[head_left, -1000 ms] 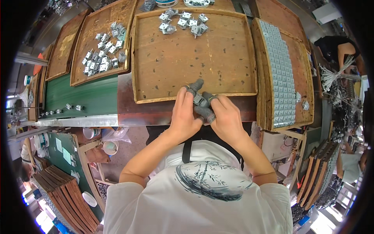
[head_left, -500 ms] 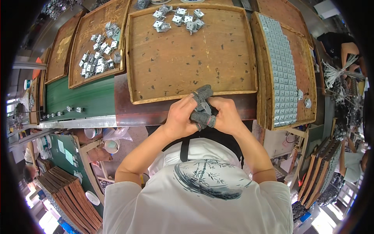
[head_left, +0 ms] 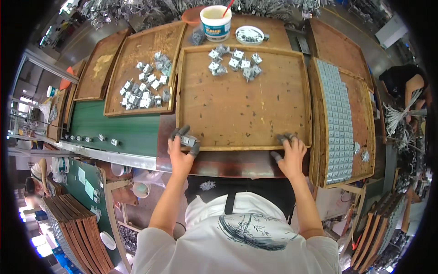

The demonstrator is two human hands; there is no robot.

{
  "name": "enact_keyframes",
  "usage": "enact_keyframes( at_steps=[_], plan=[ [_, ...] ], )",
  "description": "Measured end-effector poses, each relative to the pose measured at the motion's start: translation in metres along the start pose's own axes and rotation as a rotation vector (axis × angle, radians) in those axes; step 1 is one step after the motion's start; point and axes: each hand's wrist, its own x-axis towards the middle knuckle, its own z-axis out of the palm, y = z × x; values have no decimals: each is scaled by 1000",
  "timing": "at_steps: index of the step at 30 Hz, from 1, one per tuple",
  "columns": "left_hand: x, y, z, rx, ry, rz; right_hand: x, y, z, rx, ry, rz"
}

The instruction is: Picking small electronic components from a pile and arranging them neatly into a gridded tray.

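Central wooden tray (head_left: 246,109) is the landmark, mostly bare, lying on a dark reddish worktop (head_left: 219,166) that shows along its near edge. Green belt (head_left: 132,132) runs left of the central tray. Right wooden tray (head_left: 363,118) sits on a stack just beside the central tray's right side. Left wooden tray (head_left: 142,43) is just beside its left side, tilted to it.

Left hand (head_left: 180,157) at the central tray's near left corner, grip pinching a grey metal block between thumb and fingers. Right hand (head_left: 293,157) at the central tray's near rim, toward the right; grip spread, thumb outside the rim, fingers inside, nothing seen held; can't tell if they press on the rim.

White bucket (head_left: 215,28) beyond the central tray's far edge, white lid (head_left: 249,35) just right of it.

Loose silver blocks (head_left: 234,63) cluster at the central tray's far edge; more fill the left tray's near part, and tight rows cover the right tray's left part. The held grey metal block (head_left: 188,140) is over the central tray's near left corner. Dark finger covers (head_left: 195,149) on both hands.
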Motion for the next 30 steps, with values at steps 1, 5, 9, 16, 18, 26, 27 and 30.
enact_keyframes(
  at_steps=[1, 5, 9, 16, 18, 26, 27, 30],
  plan=[
    [0, -6, -1, -158, -16, -105, -3, 5, 8, -4, 14, -2],
    [2, -5, -2, 167, -92, 266, -9, 16, 31, 111, 176, -16],
    [12, -10, -3, 216, -63, 237, -3, 12, 35, 187, 172, 18],
    [42, -30, 6, 151, -39, 106, 16, 0, 42, 255, 195, 13],
    [38, -17, 13, 313, -51, 146, 17, -3, 34, 256, 178, -3],
    [5, 76, 113, -44, -538, 310, -12, 27, -82, 322, 270, 20],
    [2, 82, 132, -150, -653, 272, -18, 46, -98, 298, 344, 27],
    [9, 107, 171, -316, -775, 205, -36, 122, -138, 127, 551, 287]
  ],
)
